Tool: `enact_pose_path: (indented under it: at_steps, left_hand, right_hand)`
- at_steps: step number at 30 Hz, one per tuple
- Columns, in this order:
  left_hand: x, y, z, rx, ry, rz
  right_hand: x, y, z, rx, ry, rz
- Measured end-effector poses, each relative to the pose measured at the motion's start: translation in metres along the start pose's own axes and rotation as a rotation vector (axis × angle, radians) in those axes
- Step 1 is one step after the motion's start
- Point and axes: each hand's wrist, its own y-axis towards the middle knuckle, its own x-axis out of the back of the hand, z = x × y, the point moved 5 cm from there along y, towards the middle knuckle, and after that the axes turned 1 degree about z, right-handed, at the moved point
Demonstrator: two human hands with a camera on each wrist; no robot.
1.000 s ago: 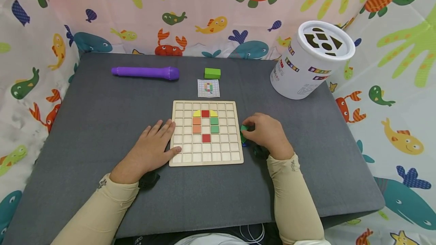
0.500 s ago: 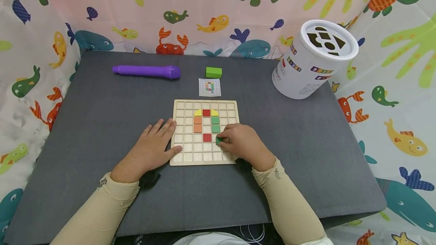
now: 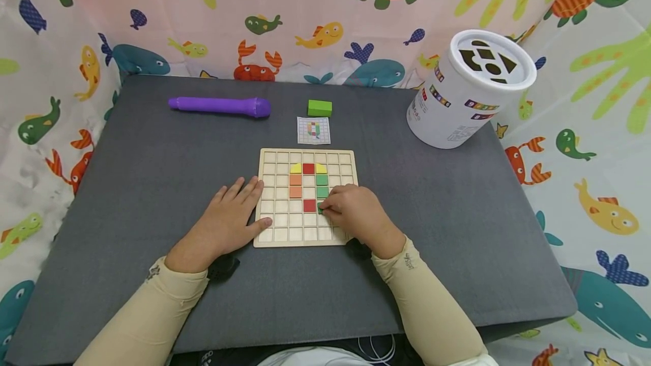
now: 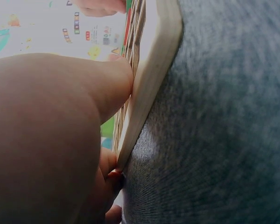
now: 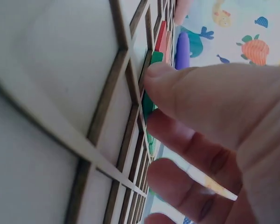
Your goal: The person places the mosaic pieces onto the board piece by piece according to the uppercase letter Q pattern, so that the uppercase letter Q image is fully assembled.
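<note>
A square wooden grid board [image 3: 269, 236] lies mid-table. Red [image 3: 308, 169], yellow [image 3: 296, 169], orange [image 3: 295, 191] and green [image 3: 322, 191] tiles sit in some of its cells. My left hand [image 3: 218, 227] rests on the board's left edge with fingers spread and thumb over the rim. Over the board's right part, my right hand [image 3: 358, 213] pinches a small green tile [image 3: 320, 208] between thumb and index finger, just right of the lower red tile [image 3: 309, 205]. The right wrist view shows that green tile [image 5: 148, 103] close at the grid, partly hidden by the thumb.
A printed pattern card [image 3: 313, 131] lies behind the board, with a lime-green block [image 3: 319, 108] beyond it. At the back left is a purple microphone-like stick [image 3: 218, 106]. A white bucket [image 3: 450, 112] with a shape-hole lid stands at the back right of the grey table [image 3: 432, 275].
My right hand has moved left from beside the board's right edge to over the board, bringing the green tile next to the lower red one. My left hand stays in place.
</note>
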Motion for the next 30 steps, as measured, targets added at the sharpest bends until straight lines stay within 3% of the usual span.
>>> enact_pose_path:
  at_steps: [12,16,24,27,30]
  left_hand:
    - [0.000,0.001,0.000,-0.014,-0.014,-0.010]
    - [-0.002,0.001,0.001,-0.008,-0.011,-0.006]
    - [0.002,-0.001,0.001,-0.020,-0.014,-0.020]
    - [0.002,-0.003,-0.001,-0.031,-0.024,-0.023]
    - [0.003,-0.005,-0.001,-0.032,-0.031,-0.024]
  right_hand:
    - [-0.002,0.003,-0.007,-0.085,0.060,0.059]
    - [0.003,0.001,-0.014,-0.105,0.136,0.091]
    - [0.045,-0.019,-0.046,-0.325,0.244,-0.075]
    - [0.050,-0.032,-0.055,-0.409,0.229,-0.041]
    - [0.043,-0.039,-0.059,-0.460,0.166,0.066]
